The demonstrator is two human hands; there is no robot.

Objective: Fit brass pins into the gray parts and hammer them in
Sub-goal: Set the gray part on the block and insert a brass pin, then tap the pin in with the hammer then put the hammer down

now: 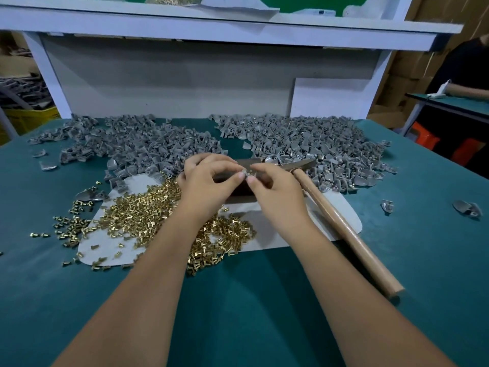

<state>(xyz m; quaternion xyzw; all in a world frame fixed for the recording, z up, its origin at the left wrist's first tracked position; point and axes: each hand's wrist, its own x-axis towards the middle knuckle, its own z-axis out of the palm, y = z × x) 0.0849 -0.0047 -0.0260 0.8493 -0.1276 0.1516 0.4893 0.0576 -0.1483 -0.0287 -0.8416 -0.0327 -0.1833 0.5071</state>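
Both hands are meeting over a dark block: the left hand (209, 178) and right hand (272, 185) are pinching one small gray part (247, 175) between their fingertips, though any pin in it is too small to tell. It is probably light and stiff, best held by its edges. Pins (148, 207) are lying under the left wrist, slippery and apt to roll; the hammer (344, 226) is lying just right of the right hand.

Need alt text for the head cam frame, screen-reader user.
Two bare hands, left hand and right hand, meet over a green table, pinching a small gray part between their fingers. A brass pin pile lies to the left, gray part heaps behind, and a wooden-handled hammer to the right.
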